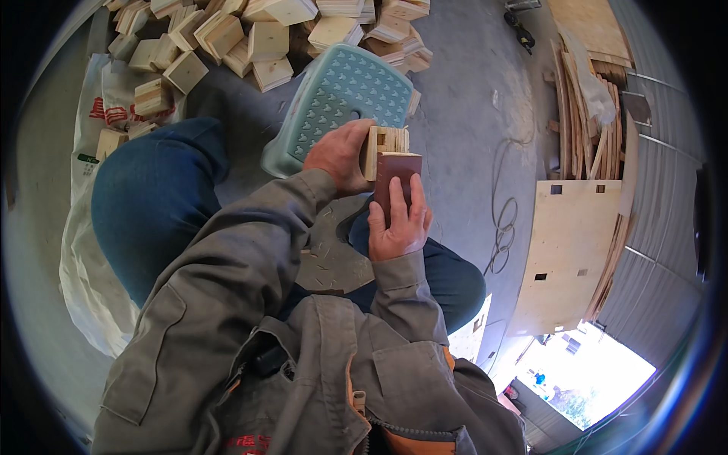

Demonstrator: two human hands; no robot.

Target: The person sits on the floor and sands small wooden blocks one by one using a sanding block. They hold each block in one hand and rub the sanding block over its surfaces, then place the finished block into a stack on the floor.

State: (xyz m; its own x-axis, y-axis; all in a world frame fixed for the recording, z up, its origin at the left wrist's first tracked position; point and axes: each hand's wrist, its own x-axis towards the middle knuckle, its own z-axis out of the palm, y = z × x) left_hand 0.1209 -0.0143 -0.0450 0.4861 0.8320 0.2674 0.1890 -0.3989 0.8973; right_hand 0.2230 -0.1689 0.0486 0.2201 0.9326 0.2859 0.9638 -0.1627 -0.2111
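My left hand (341, 158) is closed around the left side of a stack of wooden blocks (388, 139), above the near edge of a teal plastic stool (345, 89). A reddish-brown flat piece (397, 168), perhaps a sanding pad, lies against the near side of the stack. My right hand (400, 221) grips that piece, fingers on its upper face and thumb along its left edge. Its underside is hidden. Raised shapes cover the stool's top.
Many loose wooden blocks (269, 42) are heaped beyond the stool. A white plastic sack (83, 258) lies at my left. On the right, a plywood panel (565, 243) and stacked boards (580, 114) stand by a corrugated wall. A thin cable (500, 220) coils on the floor.
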